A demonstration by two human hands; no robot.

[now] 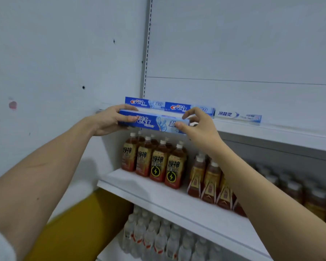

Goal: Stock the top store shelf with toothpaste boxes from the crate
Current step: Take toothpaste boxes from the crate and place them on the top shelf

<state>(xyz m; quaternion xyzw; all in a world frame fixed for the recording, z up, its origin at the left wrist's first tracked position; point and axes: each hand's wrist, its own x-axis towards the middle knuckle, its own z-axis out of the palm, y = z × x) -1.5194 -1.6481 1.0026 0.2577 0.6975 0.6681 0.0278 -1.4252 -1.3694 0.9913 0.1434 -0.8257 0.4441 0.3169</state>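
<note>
Holding one blue box (154, 123) by its ends, left hand (109, 120) and right hand (198, 127) both curled round it at the top shelf (271, 132) edge. Three boxes (177, 107) already shelved; crate unseen, remainder unknown.

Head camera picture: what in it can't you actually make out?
- Crate: nowhere in the head view.
- Held toothpaste box: both ends covered by the left hand and right hand; whether it rests on the top shelf is unclear.
- Bottles at far right: labels blurred.
- Clear bottles at bottom: cut off by the lower shelf edge and blurred.
</note>
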